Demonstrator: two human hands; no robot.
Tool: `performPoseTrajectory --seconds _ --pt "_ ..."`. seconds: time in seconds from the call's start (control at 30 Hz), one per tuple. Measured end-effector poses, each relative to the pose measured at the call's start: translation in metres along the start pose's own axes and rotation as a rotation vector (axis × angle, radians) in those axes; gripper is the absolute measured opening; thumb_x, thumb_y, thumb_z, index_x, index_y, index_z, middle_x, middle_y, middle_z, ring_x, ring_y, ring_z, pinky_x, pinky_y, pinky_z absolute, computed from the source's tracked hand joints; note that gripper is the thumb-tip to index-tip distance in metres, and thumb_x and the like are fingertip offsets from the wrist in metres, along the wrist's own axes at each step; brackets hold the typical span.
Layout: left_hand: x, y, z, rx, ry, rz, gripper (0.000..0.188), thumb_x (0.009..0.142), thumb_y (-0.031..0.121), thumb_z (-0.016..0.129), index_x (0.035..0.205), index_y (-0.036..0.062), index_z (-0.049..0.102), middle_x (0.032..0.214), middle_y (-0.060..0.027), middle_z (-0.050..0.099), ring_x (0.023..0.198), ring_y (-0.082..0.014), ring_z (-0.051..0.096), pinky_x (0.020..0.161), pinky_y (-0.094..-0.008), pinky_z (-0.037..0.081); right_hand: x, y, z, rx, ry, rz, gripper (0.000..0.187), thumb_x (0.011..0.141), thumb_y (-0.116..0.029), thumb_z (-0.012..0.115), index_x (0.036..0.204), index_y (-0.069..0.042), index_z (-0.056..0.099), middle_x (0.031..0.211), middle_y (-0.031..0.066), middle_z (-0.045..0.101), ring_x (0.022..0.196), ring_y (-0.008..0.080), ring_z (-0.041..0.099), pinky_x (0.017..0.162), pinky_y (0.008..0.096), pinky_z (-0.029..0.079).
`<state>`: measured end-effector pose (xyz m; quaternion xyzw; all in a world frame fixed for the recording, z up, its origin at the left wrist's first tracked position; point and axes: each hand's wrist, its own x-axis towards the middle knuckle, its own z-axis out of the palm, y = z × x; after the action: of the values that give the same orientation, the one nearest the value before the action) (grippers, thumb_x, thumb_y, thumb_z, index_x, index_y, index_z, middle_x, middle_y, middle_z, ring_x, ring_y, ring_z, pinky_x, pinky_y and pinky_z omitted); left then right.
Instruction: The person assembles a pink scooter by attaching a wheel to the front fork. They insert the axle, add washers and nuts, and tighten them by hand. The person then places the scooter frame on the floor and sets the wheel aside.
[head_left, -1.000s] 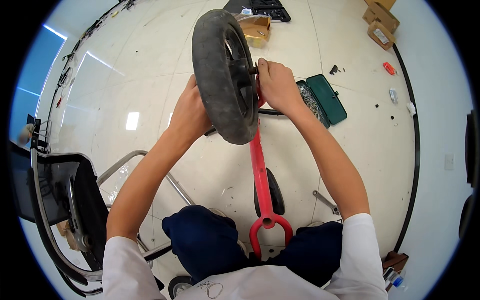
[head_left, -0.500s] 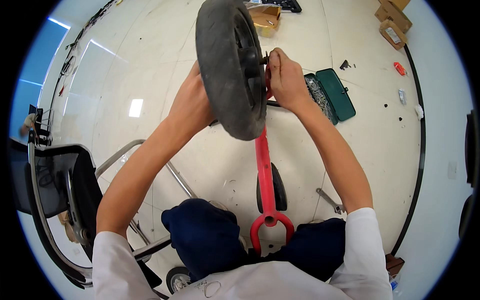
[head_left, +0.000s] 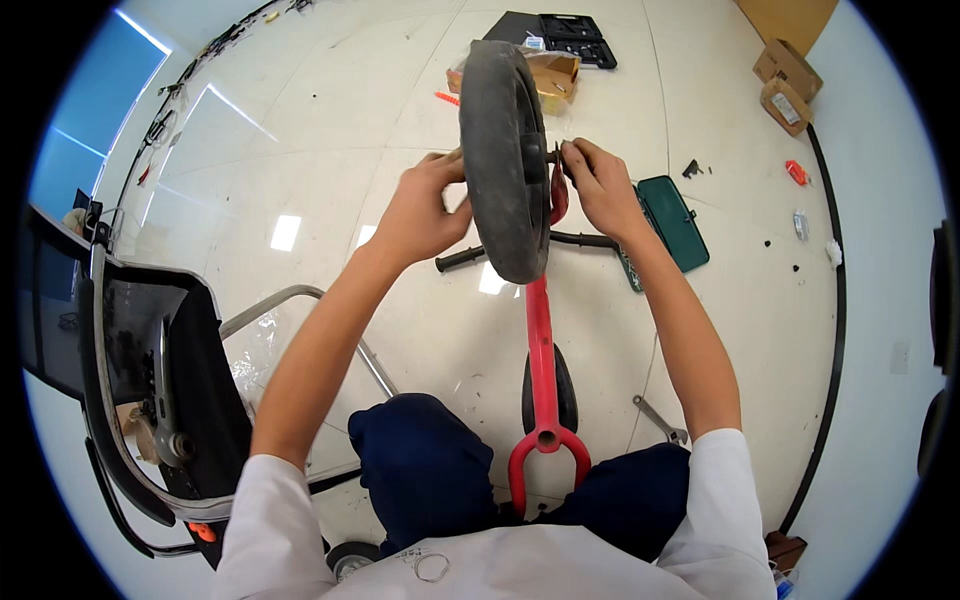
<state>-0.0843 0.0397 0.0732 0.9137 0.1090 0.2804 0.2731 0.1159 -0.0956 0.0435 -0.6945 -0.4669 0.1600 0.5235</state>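
Observation:
A black-tyred wheel (head_left: 500,165) stands upright at the raised end of a small red bike frame (head_left: 541,370). My left hand (head_left: 425,212) is curled against the wheel's left side, its fingertips partly hidden by the tyre. On the other side, my right hand (head_left: 602,190) has its thumb and fingers pinched at the end of the axle (head_left: 553,157), beside the red fork end (head_left: 559,195). Below the wheel, black handlebars (head_left: 462,259) lie low across the frame. A second black wheel (head_left: 565,390) shows under the red tube, and the open fork near my knees holds no wheel.
An open green toolbox (head_left: 680,225) lies right of my right forearm. An adjustable wrench (head_left: 660,420) is on the floor near my right knee. To the left stands a black mesh chair (head_left: 180,380) with metal tubing. Cardboard boxes (head_left: 785,85) and a black tool case (head_left: 580,40) sit farther off.
The wheel now appears lower and slightly right in view. My left hand has shifted from behind the tyre to its left side. The right hand stays at the axle end.

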Motion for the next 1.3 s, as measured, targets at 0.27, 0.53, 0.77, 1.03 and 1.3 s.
performPoseTrajectory --seconds 0.27,0.53,0.77,1.03,1.3 --pt "-0.010 -0.023 0.021 -0.646 0.173 -0.592 0.030 0.097 0.022 0.057 0.100 -0.0062 0.066 0.086 -0.0079 0.069 0.075 -0.0136 0.064 0.068 -0.0273 0.051 0.003 -0.003 -0.003 0.091 -0.090 0.189 0.034 0.100 -0.029 0.046 0.087 0.002 0.055 0.066 0.0044 0.049 0.059 0.0116 0.043 0.056 0.0284 0.037" --pt "-0.009 -0.031 0.022 -0.735 0.150 -0.524 0.020 0.092 0.013 0.062 0.101 -0.0043 0.066 0.086 -0.0090 0.069 0.075 -0.0132 0.064 0.072 -0.0276 0.052 -0.009 -0.005 -0.006 0.090 -0.104 0.011 0.021 0.102 -0.021 0.044 0.103 -0.001 0.051 0.076 0.0010 0.050 0.064 0.0089 0.043 0.060 0.0251 0.039" --pt "-0.015 -0.041 0.028 -0.670 0.269 -0.307 0.020 0.090 0.008 0.065 0.105 -0.0048 0.067 0.095 -0.0097 0.070 0.089 -0.0148 0.066 0.085 -0.0292 0.054 -0.012 -0.025 -0.009 0.098 -0.066 0.021 0.020 0.099 -0.018 0.051 0.103 0.001 0.056 0.093 0.0052 0.062 0.075 0.0102 0.056 0.064 0.0259 0.045" --pt "-0.007 -0.047 0.031 -0.780 0.121 -0.496 0.039 0.095 0.032 0.057 0.089 -0.0050 0.068 0.071 -0.0063 0.064 0.069 -0.0111 0.056 0.068 -0.0267 0.047 -0.007 -0.022 -0.010 0.091 -0.008 0.291 0.028 0.101 -0.027 0.049 0.102 -0.001 0.056 0.086 0.0032 0.059 0.071 0.0087 0.056 0.063 0.0244 0.046" --pt "-0.011 -0.048 0.025 -0.581 0.140 -0.315 0.019 0.093 0.016 0.061 0.098 -0.0021 0.064 0.085 -0.0052 0.066 0.074 -0.0112 0.058 0.071 -0.0269 0.049 -0.008 -0.039 -0.012 0.188 0.027 0.346 0.030 0.098 -0.019 0.055 0.115 0.005 0.056 0.103 0.0070 0.063 0.092 0.0113 0.061 0.082 0.0279 0.051"
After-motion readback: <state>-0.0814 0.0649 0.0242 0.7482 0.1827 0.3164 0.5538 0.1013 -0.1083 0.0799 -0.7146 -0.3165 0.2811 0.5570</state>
